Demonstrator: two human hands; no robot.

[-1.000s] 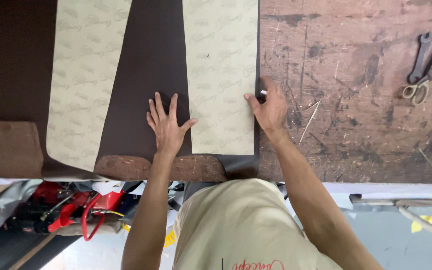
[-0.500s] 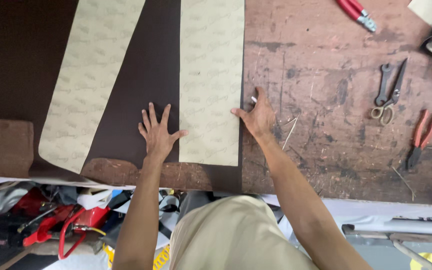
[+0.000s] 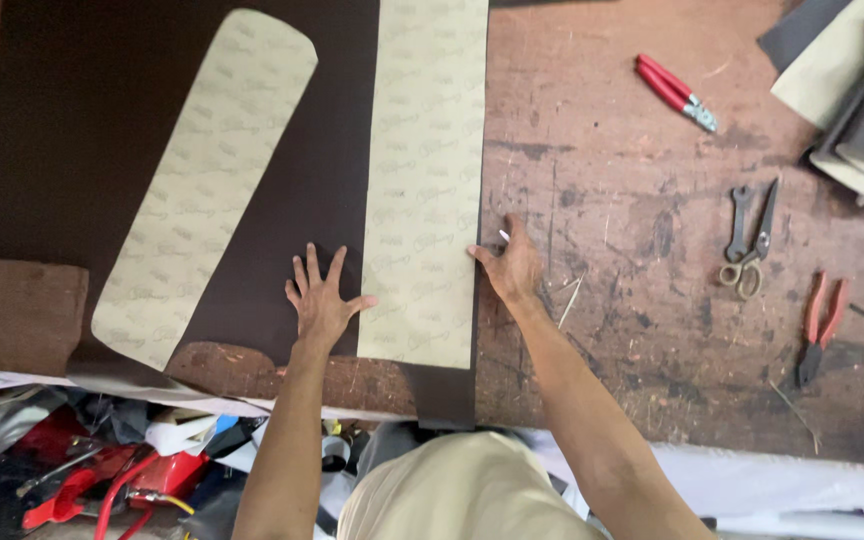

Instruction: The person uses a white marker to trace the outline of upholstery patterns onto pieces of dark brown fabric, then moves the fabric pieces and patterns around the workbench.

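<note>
Cream-coloured paper pattern strip, long and straight-edged, lies flat on a dark brown sheet of leather-like material spread over the left part of the scarred reddish-brown workbench, its near end just short of the bench's front edge. Nearest the camera, below the bench edge, sits a jumble of red tools and hoses.

On the bench, the left hand is pressed palm-down on the dark sheet with all fingers spread wide, thumb touching the strip's left edge. The right hand rests at the strip's right edge, fingers loosely curled around a small pale marker or chalk whose tip sits beside that edge; how firmly it is pinched cannot be told.

Left of the left hand lies a 2nd cream pattern piece with rounded ends, tilted. Right of the right hand, well apart, are red-handled pliers, then a pair of scissors; farther off, a red-handled punch tool and folded pieces of cream and grey material in the far corner.

As a judgement, the strip could creep sideways, since only the thumb touches it, and a traced line would then stray. The strip's far end is unweighted and may lift or pivot.
</note>
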